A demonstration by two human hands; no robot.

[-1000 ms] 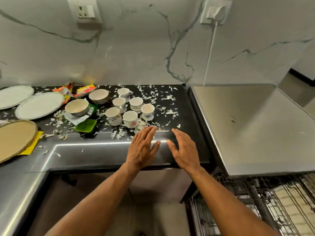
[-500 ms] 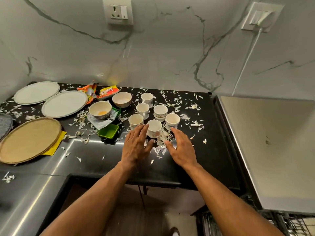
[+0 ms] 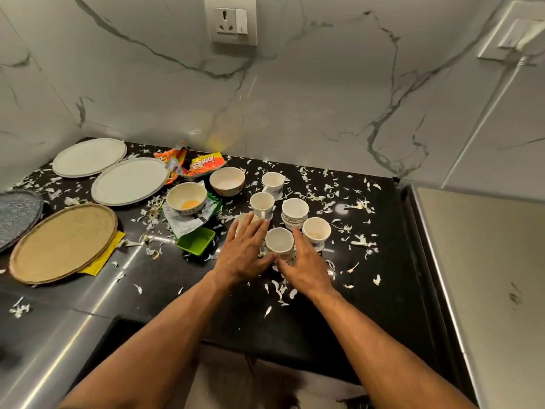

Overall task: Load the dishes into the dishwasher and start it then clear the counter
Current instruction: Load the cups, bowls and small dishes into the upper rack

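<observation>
Several small white cups stand grouped on the black counter (image 3: 339,296). My left hand (image 3: 244,252) and my right hand (image 3: 306,267) flank the nearest cup (image 3: 279,242), fingers spread, with thumbs at its base; neither hand grips it. My left fingers cover part of another cup (image 3: 242,220). Other cups (image 3: 262,204), (image 3: 295,213), (image 3: 316,231), (image 3: 272,182) stand behind. Two bowls (image 3: 186,198), (image 3: 227,180) sit to the left, one with a yellow residue. Two white plates (image 3: 129,181), (image 3: 89,157) lie at the far left.
White scraps litter the counter. A green square dish (image 3: 196,241), a torn wrapper (image 3: 188,222) and snack packets (image 3: 203,163) lie near the bowls. A tan round tray (image 3: 63,242) on a yellow cloth and a grey plate (image 3: 17,215) sit left. A steel appliance top (image 3: 486,276) lies right.
Both hands have moved forward from the counter's front edge to either side of the nearest cup. The view shifted left and up, so the dishwasher rack is out of sight.
</observation>
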